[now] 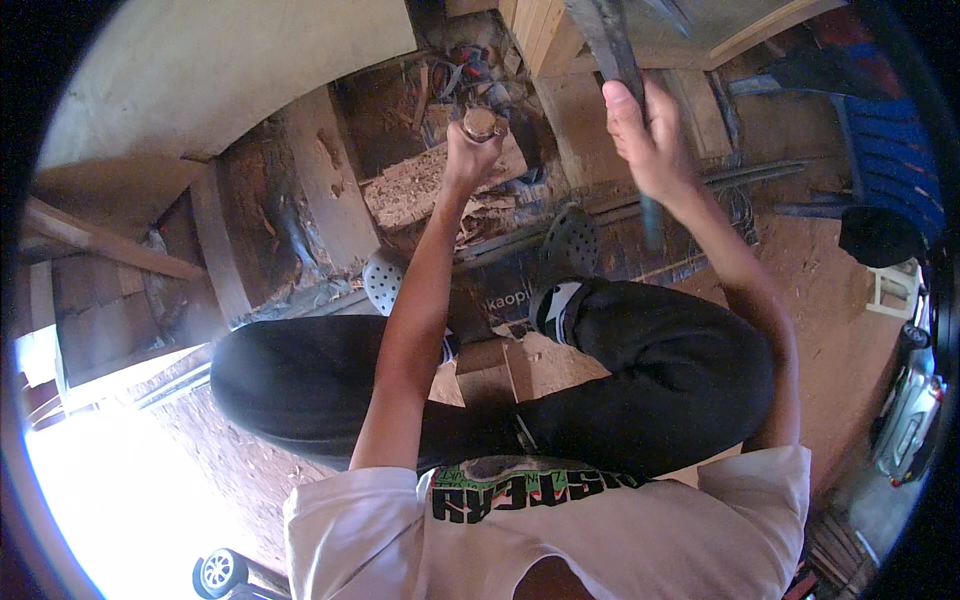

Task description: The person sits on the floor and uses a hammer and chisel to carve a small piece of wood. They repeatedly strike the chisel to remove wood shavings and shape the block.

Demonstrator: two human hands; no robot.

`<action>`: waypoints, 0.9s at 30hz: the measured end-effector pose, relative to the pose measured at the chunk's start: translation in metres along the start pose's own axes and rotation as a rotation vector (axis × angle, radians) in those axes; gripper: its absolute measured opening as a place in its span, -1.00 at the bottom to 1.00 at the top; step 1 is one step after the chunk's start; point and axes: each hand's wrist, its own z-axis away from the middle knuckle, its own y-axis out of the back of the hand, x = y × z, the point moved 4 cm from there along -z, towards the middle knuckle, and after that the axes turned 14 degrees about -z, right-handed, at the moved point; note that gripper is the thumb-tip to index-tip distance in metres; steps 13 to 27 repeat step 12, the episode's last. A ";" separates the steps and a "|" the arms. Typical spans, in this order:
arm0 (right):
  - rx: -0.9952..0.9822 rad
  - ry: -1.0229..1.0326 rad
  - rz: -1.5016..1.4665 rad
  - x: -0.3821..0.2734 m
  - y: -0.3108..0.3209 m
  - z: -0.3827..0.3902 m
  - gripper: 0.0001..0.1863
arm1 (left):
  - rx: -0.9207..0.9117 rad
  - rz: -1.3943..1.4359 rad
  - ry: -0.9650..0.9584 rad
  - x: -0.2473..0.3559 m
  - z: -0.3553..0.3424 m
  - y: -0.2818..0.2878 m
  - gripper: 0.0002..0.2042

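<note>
My left hand (474, 158) is closed around an upright round wooden tool handle (480, 123), whose flat top end faces up. The lower end of that tool is hidden by the hand. Beneath lies a rough piece of wood (410, 188) strewn with chips and shavings. Raised to the right, my right hand (648, 135) is wrapped around a long dark flat bar (608, 45). One end of the bar reaches past the top edge of the picture, and the lower end is blurred below the hand.
Planks (325, 180) and wood scraps surround the work. Grey perforated clogs (572, 243) are on my feet beside a dark beam. A blue slatted chair (890, 150) and a white stool (893, 292) stand to the right. A parked car (910, 420) is farther off.
</note>
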 end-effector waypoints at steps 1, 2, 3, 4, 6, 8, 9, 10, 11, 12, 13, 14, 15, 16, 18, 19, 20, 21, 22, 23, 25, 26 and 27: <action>0.021 0.041 0.066 0.003 -0.005 0.003 -0.50 | -0.014 0.016 0.027 0.000 -0.003 0.000 -0.85; 0.026 0.144 0.085 0.006 -0.009 0.009 -0.49 | -0.012 0.047 0.023 0.000 -0.004 -0.001 -0.83; -0.033 0.248 0.281 0.017 -0.026 0.001 -0.51 | -0.018 0.074 0.031 -0.002 -0.003 -0.003 -0.81; -0.255 -0.062 0.393 0.041 -0.033 0.004 -0.46 | -0.057 0.048 0.013 -0.004 -0.007 -0.003 -0.80; -0.255 -0.197 0.305 0.066 -0.039 0.006 -0.43 | -0.162 -0.042 0.040 -0.010 -0.011 0.001 -0.76; -0.194 -0.202 0.199 0.078 -0.034 0.007 -0.43 | -0.155 -0.099 -0.073 -0.007 -0.017 0.006 -0.70; -0.165 -0.264 0.186 0.086 -0.032 0.013 -0.43 | -0.169 -0.157 -0.074 -0.008 -0.014 0.007 -0.68; -0.120 -0.224 0.187 0.087 -0.031 0.019 -0.44 | -0.125 -0.122 -0.087 -0.006 -0.011 0.009 -0.66; -0.065 -0.191 0.201 0.088 -0.032 0.025 -0.45 | -0.089 -0.113 -0.087 -0.002 -0.010 0.012 -0.64; -0.062 -0.184 0.197 0.088 -0.032 0.028 -0.45 | -0.057 -0.125 -0.075 0.003 -0.009 0.015 -0.63; -0.062 -0.184 0.197 0.088 -0.032 0.028 -0.45 | -0.057 -0.125 -0.075 0.003 -0.009 0.015 -0.63; -0.062 -0.184 0.197 0.088 -0.032 0.028 -0.45 | -0.057 -0.125 -0.075 0.003 -0.009 0.015 -0.63; -0.062 -0.184 0.197 0.088 -0.032 0.028 -0.45 | -0.057 -0.125 -0.075 0.003 -0.009 0.015 -0.63; -0.062 -0.184 0.197 0.088 -0.032 0.028 -0.45 | -0.057 -0.125 -0.075 0.003 -0.009 0.015 -0.63; -0.062 -0.184 0.197 0.088 -0.032 0.028 -0.45 | -0.057 -0.125 -0.075 0.003 -0.009 0.015 -0.63; -0.062 -0.184 0.197 0.088 -0.032 0.028 -0.45 | -0.057 -0.125 -0.075 0.003 -0.009 0.015 -0.63; -0.062 -0.184 0.197 0.088 -0.032 0.028 -0.45 | -0.057 -0.125 -0.075 0.003 -0.009 0.015 -0.63; -0.062 -0.184 0.197 0.088 -0.032 0.028 -0.45 | -0.057 -0.125 -0.075 0.003 -0.009 0.015 -0.63; -0.062 -0.184 0.197 0.088 -0.032 0.028 -0.45 | -0.057 -0.125 -0.075 0.003 -0.009 0.015 -0.63; -0.062 -0.184 0.197 0.088 -0.032 0.028 -0.45 | -0.057 -0.125 -0.075 0.003 -0.009 0.015 -0.63; -0.062 -0.184 0.197 0.088 -0.032 0.028 -0.45 | -0.057 -0.125 -0.075 0.003 -0.009 0.015 -0.63; -0.062 -0.184 0.197 0.088 -0.032 0.028 -0.45 | -0.057 -0.125 -0.075 0.003 -0.009 0.015 -0.63; -0.062 -0.184 0.197 0.088 -0.032 0.028 -0.45 | -0.057 -0.125 -0.075 0.003 -0.009 0.015 -0.63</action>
